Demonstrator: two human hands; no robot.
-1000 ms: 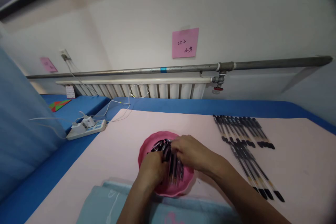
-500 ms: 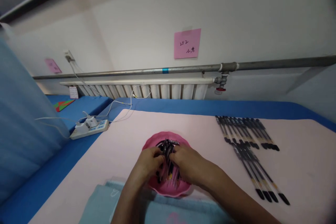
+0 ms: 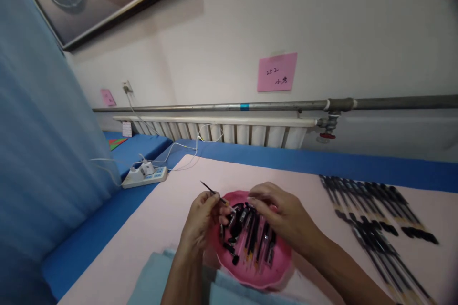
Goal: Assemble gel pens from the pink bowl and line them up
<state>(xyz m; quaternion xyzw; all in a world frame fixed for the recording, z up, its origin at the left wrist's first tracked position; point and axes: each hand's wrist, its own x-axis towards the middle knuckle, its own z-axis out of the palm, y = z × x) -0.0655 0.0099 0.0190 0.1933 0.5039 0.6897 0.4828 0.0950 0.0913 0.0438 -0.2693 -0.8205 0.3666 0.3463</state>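
Note:
My left hand (image 3: 201, 219) is closed, pinching a thin dark pen refill (image 3: 208, 187) over the left rim of a pink bowl (image 3: 266, 282). The refill slants, its dark end up and to the left. My right hand (image 3: 281, 209) is over the bowl's right side, fingers curled together; what they hold, if anything, I cannot make out. Inside the bowl lie loose pen parts: black caps (image 3: 235, 259), clear barrels and refills (image 3: 252, 243) with yellowish sections. To the right, black-capped pens (image 3: 379, 205) lie in slanted rows on the pink sheet (image 3: 171, 214).
Folded light-blue cloth (image 3: 152, 279) lies at the near edge, below the bowl. A white power strip (image 3: 145, 178) with chargers and cables sits on the blue surface at left, beside a blue curtain (image 3: 53, 152). A radiator (image 3: 214, 131) runs along the wall behind.
Both hands have come up from among the pen parts and moved apart. My left hand now shows a refill. The view has shifted, moving the bowl lower and right in the picture.

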